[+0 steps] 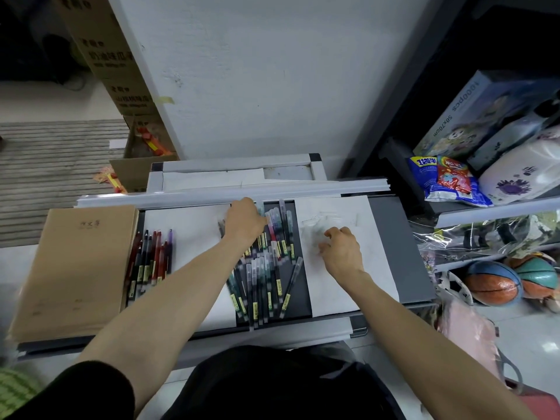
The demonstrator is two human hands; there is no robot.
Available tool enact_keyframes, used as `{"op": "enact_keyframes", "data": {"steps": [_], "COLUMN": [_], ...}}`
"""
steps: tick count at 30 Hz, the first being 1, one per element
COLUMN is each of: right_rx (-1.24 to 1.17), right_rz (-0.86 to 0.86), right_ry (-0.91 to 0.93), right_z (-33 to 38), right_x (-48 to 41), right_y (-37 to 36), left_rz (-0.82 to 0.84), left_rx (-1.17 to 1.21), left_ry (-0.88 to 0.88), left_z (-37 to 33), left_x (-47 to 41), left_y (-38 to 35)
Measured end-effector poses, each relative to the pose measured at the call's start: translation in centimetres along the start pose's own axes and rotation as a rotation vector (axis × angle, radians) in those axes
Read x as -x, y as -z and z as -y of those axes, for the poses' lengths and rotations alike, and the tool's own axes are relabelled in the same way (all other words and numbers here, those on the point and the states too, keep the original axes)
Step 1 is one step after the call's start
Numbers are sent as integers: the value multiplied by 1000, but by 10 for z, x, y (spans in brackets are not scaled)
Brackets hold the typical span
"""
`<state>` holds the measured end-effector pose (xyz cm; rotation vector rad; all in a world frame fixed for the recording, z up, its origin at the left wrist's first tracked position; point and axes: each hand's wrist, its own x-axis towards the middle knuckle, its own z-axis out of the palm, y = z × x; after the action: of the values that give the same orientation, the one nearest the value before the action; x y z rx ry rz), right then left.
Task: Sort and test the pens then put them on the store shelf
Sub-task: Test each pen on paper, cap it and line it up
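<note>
Grey walls and tiled floor are surrounding a flat dark shelf tray point(394, 247), which is lying in front of the person and carrying everything being sorted. A stack of brown notebooks point(75, 268) is covering the tray's left end. Just beside it, a small group of red and dark pens point(148, 259) is lying in a neat row along the left edge of a white sheet point(194, 237). A larger loose pile of pens point(266, 268) with clear caps and yellow labels is filling the bare middle strip of the tray, running from its far edge to its near edge. The left hand point(245, 219) is reaching to the far edge of that pile, fingers bending down among the pens; the fingertips are hidden, so I cannot tell whether they are pinching a pen. The right hand point(342, 253) is resting on a second white sheet point(363, 286) towards the tray's right end, fingers loosely curling with nothing between them, over faint grey scribbles. Beyond the right end, store shelves are holding snack bags point(448, 180), a puzzle box point(475, 116) and basketballs point(492, 283). Cardboard boxes point(106, 50) are standing at the far left.
</note>
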<state>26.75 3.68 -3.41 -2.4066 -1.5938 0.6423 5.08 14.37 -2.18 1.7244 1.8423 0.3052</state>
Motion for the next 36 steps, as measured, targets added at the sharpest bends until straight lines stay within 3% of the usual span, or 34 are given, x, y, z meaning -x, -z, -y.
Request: {"op": "enact_keyframes", "data": {"steps": [4,9,16,22,28,30,33,36], "right_rx": [-1,58,-153,-667,-1435,-1571,-1487,-1097], "right_rz": [6,-21,-114,-63,232,315,336,279], "right_ry": [37,53,17,-61,-260,-292,-214,-7], "right_z": [-7,-18,-21,10,46,54,62,65], "right_x": [-1,2,11,37,70,79,91,98], "right_y": [2,0,8,25,43,49,52,55], "left_rz": [-16,-157,-178,-116,-103,-129,-104,95], "left_rx": [66,58,-338,-426,-391,-342,-214,-10], "left_ry": [-4,-11,176,201,226,194,40,-186], "left_z": [8,43,136,153,134,126,105,71], "left_x": [13,32,61,70,72,77,93,124], "left_y": [6,36,75,71,74,77,81,86]}}
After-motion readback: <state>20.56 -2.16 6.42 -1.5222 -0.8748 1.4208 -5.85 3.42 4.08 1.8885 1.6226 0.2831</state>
